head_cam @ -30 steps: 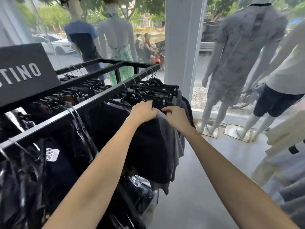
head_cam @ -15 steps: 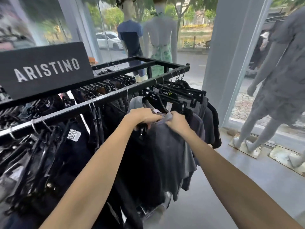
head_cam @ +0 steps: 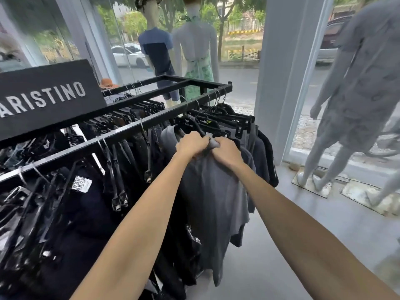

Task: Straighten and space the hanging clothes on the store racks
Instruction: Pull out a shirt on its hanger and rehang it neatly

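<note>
Both hands met at the neck of a grey shirt [head_cam: 216, 191], which hung on a black hanger [head_cam: 190, 124] from the front rail [head_cam: 121, 135] of the rack, near its far end. The left hand [head_cam: 191, 144] had its fingers curled around the collar, just under the shoulder of the hanger. The right hand [head_cam: 227, 151] touched it from the other side and held a fold of the collar cloth inside closed fingers.

The task seemed to be in an early or middle part. This one shirt was being set straight on its hanger. Behind it, the clip hangers [head_cam: 227, 120] at the end of the rail were packed close together and probably needed spacing. On the left, the dark trousers [head_cam: 134, 152] hung at uneven gaps, and the plastic-wrapped garments [head_cam: 32, 224] looked crowded too.

For moving there was bare rail between the trousers and the shirt, so hangers could likely slide to the left. To the right the rail ended at a square corner, with a pillar [head_cam: 279, 83] near it. The floor [head_cam: 270, 256] beside the rack was open until the mannequin [head_cam: 357, 94] at the window.
</note>
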